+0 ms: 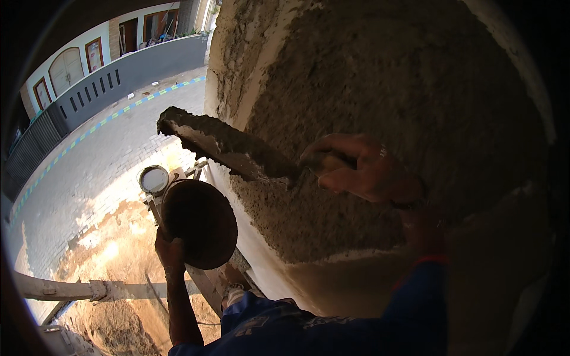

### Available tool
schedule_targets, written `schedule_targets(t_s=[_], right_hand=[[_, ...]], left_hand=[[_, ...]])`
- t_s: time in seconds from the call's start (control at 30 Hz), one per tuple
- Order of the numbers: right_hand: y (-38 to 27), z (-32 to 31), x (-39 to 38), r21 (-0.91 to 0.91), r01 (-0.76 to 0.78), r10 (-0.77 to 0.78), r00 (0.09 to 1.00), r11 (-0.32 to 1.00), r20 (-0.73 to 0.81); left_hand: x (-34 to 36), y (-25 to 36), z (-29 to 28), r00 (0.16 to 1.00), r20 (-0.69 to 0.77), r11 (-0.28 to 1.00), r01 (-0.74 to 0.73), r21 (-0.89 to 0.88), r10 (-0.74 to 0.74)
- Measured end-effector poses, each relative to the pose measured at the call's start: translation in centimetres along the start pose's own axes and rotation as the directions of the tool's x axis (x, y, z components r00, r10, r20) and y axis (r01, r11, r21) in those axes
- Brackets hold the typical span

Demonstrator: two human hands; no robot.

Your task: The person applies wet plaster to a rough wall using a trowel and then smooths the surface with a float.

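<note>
My right hand (362,172) is closed round the handle of a trowel (228,148) coated in wet, dark grey mortar, held out in front of the rough plastered wall (386,83). Below and to the left, my left hand (170,252) grips a round, dark bucket (199,222) near its rim; its contents are too dark to make out. A smaller pale container (154,179) stands just beyond the bucket, partly behind it.
Wooden scaffold planks (208,279) lie under my feet, with a pole (65,289) crossing at lower left. Far below are sandy ground (113,249), a paved lane (71,184), a grey boundary wall (136,62) and a white house (83,47) behind it.
</note>
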State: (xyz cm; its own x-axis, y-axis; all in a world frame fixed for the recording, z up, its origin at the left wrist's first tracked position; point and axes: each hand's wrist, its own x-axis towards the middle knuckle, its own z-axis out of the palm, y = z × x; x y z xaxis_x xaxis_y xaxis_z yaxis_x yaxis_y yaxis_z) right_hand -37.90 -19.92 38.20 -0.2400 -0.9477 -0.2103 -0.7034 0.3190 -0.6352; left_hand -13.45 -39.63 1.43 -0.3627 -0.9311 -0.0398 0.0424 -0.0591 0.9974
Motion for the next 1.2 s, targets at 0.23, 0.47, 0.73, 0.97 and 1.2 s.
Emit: schedule_targets(t_s=[0.23, 0.47, 0.73, 0.97, 1.2], right_hand=[[12.0, -10.6, -3.7, -0.020, -0.474, 0.249, 0.496, 0.880, -0.832], [6.1, -6.7, -6.8, -0.037, -0.515, 0.356, 0.641, 0.856, -0.681], [23.4, 14.1, -4.5, -0.715, 0.097, -0.019, 0.993, 0.692, 0.116], [16.4, 16.5, -0.5, -0.704, -0.026, -0.193, 0.954, 0.710, -0.230], [21.1, 20.1, -3.3, -0.767, 0.107, -0.211, 0.977, 0.633, -0.038]], left_hand=[[-1.0, -2.8, 0.5, 0.996, 0.005, 0.988, 0.083, 0.130, -0.084], [-3.3, -3.7, 0.1, 0.989, 0.011, 0.945, 0.139, 0.296, -0.149], [-3.4, -0.4, 6.8, 0.944, 0.329, 1.000, -0.029, 0.002, 0.027], [-2.8, 7.2, 9.9, 0.839, 0.544, 0.991, -0.046, 0.128, -0.031], [-1.6, 8.7, 11.9, 0.777, 0.629, 0.994, -0.086, 0.062, 0.027]])
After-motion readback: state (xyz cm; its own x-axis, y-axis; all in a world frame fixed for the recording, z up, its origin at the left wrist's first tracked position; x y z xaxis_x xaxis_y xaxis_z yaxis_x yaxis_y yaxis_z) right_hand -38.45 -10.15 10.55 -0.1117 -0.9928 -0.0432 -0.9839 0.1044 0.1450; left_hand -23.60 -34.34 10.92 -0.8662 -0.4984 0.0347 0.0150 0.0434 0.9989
